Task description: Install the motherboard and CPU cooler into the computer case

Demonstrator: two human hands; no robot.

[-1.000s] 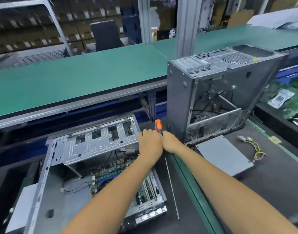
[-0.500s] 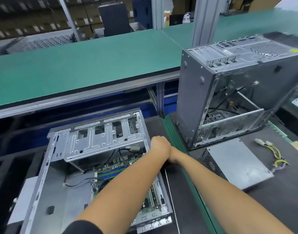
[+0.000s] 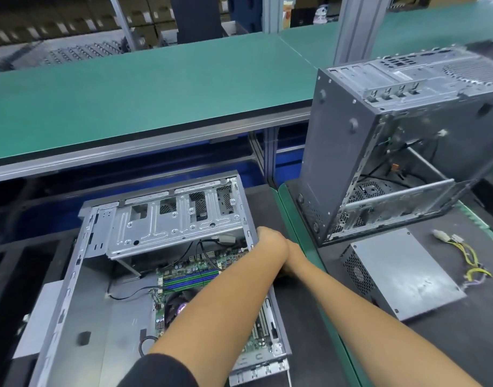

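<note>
Motherboard (image 3: 195, 275) partly under forearms

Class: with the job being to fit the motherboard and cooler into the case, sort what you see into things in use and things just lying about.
In use:
open case lying flat
motherboard
left hand
right hand, mostly hidden behind the left

Lying about:
second case standing on the right
power supply box
loose yellow cable bundle

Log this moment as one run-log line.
open case flat, motherboard inside | left hand and right hand together at its right wall, grip hidden | second case upright
</note>
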